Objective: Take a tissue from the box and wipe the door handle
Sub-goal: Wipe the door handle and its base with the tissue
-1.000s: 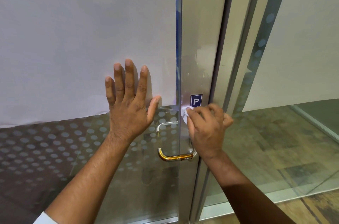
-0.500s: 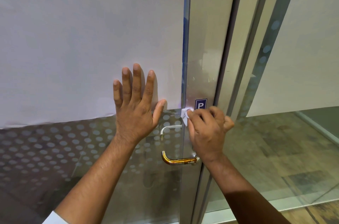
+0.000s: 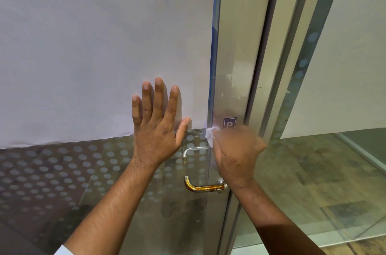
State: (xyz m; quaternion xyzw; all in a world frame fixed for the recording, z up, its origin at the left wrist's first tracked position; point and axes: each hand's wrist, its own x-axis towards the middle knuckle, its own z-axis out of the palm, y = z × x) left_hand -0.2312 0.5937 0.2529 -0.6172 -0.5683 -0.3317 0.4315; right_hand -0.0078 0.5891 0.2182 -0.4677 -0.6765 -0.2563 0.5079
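A glass door carries a curved metal door handle [image 3: 203, 187] whose lower bend shines gold. My left hand [image 3: 158, 127] lies flat against the glass to the left of the handle, fingers spread and pointing up. My right hand [image 3: 237, 155] is closed around a small white tissue [image 3: 210, 134] at the top of the handle, against the door's metal edge strip. The upper part of the handle is hidden behind that hand, which is blurred. No tissue box is in view.
White paper [image 3: 94, 46] covers the upper glass; below it the pane shows a pattern of frosted dots [image 3: 73, 171]. A small blue P sticker [image 3: 229, 123] sits on the metal strip. The door frame [image 3: 277, 67] and a second glass panel stand to the right.
The view has shifted slightly, so the door and both hands sit a little further right and lower. My right hand is now blurred, moving with the tissue on the handle's top. My left hand stays flat.
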